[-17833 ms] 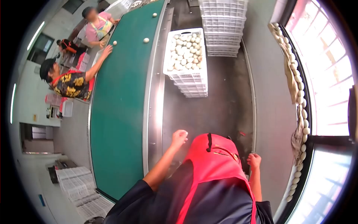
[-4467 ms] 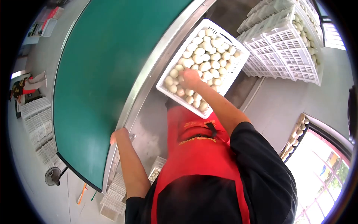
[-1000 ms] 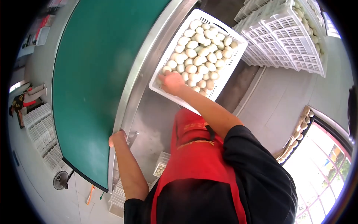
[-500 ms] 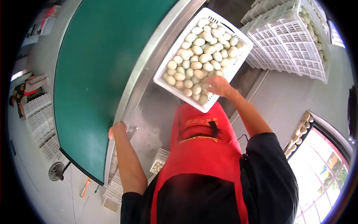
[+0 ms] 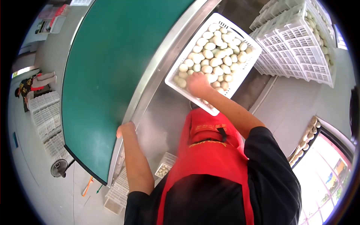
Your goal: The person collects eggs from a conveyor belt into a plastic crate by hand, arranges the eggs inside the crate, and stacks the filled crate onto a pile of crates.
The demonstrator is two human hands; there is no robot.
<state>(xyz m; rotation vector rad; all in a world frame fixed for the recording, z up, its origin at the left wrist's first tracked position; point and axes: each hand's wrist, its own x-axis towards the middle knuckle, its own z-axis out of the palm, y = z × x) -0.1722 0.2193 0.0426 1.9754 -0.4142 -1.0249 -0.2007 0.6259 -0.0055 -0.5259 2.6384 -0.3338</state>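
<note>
A white plastic crate full of pale eggs sits tilted in my view, beside the green conveyor belt. Over the near left part of the eggs is my right hand, its fingers bent down among them. Whatever lies under those fingers is hidden by the hand. My left hand is wrapped over the metal rail along the belt's edge, with its fingertips at the green surface.
The green belt fills the left. Stacked white crates with eggs stand at upper right. Below are a small egg crate and more crates. A fan and another person are at far left.
My right hand has moved left across the eggs, from the crate's near right side. The left hand still holds the rail. The whole view has shifted slightly.
</note>
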